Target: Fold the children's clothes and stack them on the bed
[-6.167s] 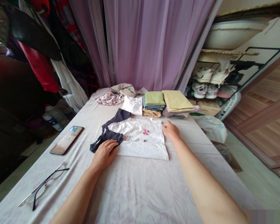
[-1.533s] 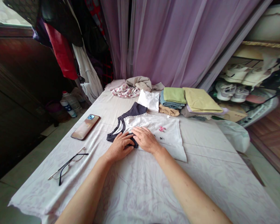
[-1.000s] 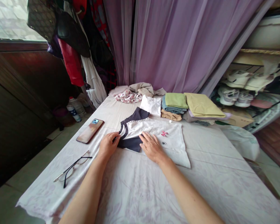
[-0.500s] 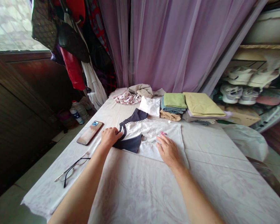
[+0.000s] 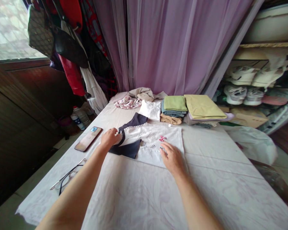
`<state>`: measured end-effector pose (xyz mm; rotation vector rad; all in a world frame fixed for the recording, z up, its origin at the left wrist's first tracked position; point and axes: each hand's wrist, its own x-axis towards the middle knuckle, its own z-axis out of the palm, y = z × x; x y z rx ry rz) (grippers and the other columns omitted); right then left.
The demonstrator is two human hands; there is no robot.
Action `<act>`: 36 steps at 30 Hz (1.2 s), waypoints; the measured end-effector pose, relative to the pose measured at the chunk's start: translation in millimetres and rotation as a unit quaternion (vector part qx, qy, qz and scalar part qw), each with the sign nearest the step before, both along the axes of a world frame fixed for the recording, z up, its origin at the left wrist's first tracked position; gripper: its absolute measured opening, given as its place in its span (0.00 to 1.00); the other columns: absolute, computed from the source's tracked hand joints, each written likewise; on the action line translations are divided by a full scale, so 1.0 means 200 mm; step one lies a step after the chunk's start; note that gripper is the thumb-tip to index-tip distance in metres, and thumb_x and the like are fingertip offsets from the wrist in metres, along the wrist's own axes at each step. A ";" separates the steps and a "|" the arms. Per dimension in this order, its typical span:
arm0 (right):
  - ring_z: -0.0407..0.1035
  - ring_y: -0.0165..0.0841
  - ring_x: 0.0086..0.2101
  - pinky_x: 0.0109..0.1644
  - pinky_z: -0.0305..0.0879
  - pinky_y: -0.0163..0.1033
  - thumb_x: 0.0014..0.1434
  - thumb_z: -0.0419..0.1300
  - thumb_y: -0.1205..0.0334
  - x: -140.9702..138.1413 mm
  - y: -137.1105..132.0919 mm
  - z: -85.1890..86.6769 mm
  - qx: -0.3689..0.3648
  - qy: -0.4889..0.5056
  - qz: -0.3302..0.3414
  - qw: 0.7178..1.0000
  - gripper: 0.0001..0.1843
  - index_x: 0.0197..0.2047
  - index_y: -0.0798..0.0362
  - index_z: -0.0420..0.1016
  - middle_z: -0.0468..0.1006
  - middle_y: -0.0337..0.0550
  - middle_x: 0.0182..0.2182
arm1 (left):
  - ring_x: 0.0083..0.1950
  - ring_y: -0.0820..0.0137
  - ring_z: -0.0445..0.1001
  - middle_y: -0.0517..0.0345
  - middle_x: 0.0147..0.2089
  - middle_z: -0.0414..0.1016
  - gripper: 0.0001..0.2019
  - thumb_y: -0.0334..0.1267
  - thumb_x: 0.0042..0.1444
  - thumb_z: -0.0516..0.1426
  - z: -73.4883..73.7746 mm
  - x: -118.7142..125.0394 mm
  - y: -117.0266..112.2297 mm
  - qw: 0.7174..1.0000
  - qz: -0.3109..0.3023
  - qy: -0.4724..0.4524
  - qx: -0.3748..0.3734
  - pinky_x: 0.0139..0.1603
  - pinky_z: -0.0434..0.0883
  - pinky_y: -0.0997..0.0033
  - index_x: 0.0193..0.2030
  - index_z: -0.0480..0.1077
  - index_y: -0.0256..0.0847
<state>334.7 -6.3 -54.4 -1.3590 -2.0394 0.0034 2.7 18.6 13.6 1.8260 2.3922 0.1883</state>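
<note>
A white T-shirt (image 5: 153, 129) with dark navy sleeves and collar lies spread flat, its neckline toward the left. A small pink bow and a dark print show on its front. At the neckline, my left hand (image 5: 109, 139) has its fingers bent and closed on the collar edge. My right hand (image 5: 172, 157) rests over the lower front of the shirt near the bow, its fingers apart and holding nothing.
A phone (image 5: 88, 139) and eyeglasses (image 5: 67, 175) lie left on the cloth-covered table (image 5: 124, 195). Behind the shirt are a folded white garment (image 5: 150, 110), green folded clothes (image 5: 175, 103), a yellow-green folded cloth (image 5: 204, 106) and a crumpled patterned cloth (image 5: 128, 102). Shoes (image 5: 235, 94) sit on a right-hand shelf.
The view has shifted slightly, so most things sit a little farther left. My left hand stays at the collar with its fingers raised a bit; my right hand has drawn slightly back from the bow.
</note>
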 end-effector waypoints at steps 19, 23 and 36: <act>0.69 0.42 0.53 0.59 0.61 0.49 0.60 0.55 0.65 -0.03 -0.06 0.07 -0.064 -0.030 -0.026 0.997 0.14 0.46 0.51 0.79 0.78 0.48 0.52 | 0.50 0.59 0.76 0.49 0.51 0.79 0.17 0.45 0.58 0.55 0.02 -0.01 0.43 0.998 -0.012 0.003 -0.062 0.41 0.68 0.71 0.52 0.72 0.42; 0.70 0.40 0.52 0.59 0.63 0.48 0.60 0.55 0.63 0.01 -0.03 0.08 -0.068 -0.003 -0.005 0.998 0.15 0.47 0.50 0.79 0.78 0.47 0.52 | 0.48 0.59 0.77 0.50 0.47 0.80 0.18 0.52 0.55 0.58 0.03 -0.01 0.52 0.996 -0.023 -0.025 -0.087 0.40 0.68 0.72 0.46 0.76 0.42; 0.71 0.43 0.48 0.51 0.65 0.45 0.60 0.55 0.58 0.41 0.63 0.10 -0.138 -0.058 -0.198 0.969 0.19 0.54 0.52 0.74 0.79 0.52 0.49 | 0.36 0.63 0.76 0.51 0.36 0.80 0.22 0.54 0.54 0.58 -0.01 0.15 0.89 0.985 -0.054 -0.156 -0.051 0.35 0.67 0.68 0.40 0.77 0.35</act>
